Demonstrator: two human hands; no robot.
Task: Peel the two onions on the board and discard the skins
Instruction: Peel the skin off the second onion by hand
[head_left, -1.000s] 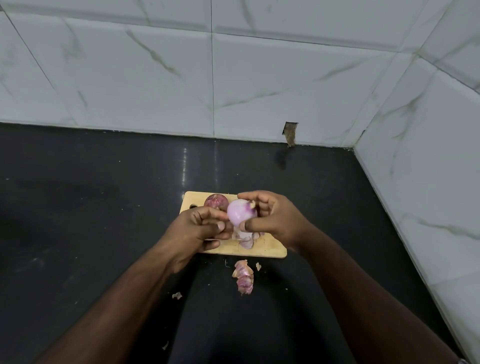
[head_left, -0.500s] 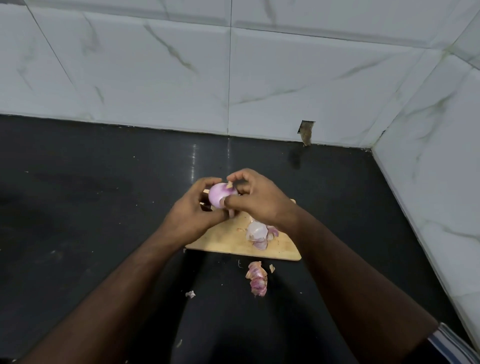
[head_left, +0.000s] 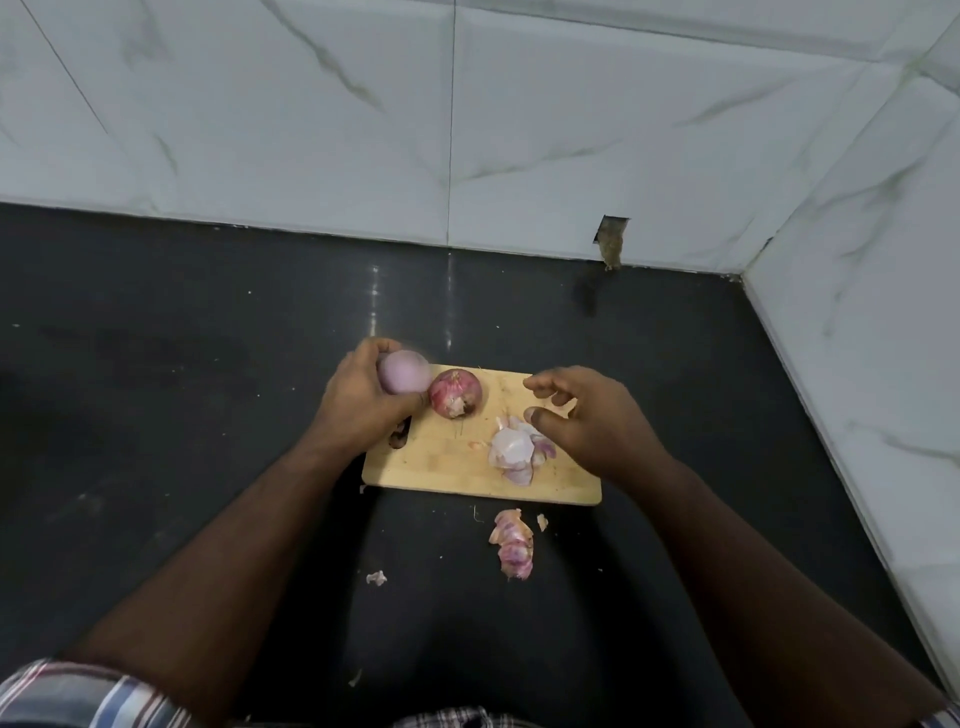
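Left hand (head_left: 363, 400) grips peeled onion (head_left: 402, 371) at board's (head_left: 441, 462) far-left corner; right hand (head_left: 587, 415) released, empty, above skins (head_left: 514, 449). Unpeeled onion (head_left: 457, 393) on board. Risk: peeled onion set down rolls onto desk (head_left: 156, 415), skins scatter

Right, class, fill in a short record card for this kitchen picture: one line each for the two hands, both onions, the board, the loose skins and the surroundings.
Left hand: grips the peeled onion at the board's far left corner
Right hand: open, holding nothing, above the board's right half
Unpeeled onion: rests on the board, skin on
Board: wooden, on the black counter
Skins on board: small pile beside the right hand
Skins on counter: heap just in front of the board
Walls: white marble-look tiles
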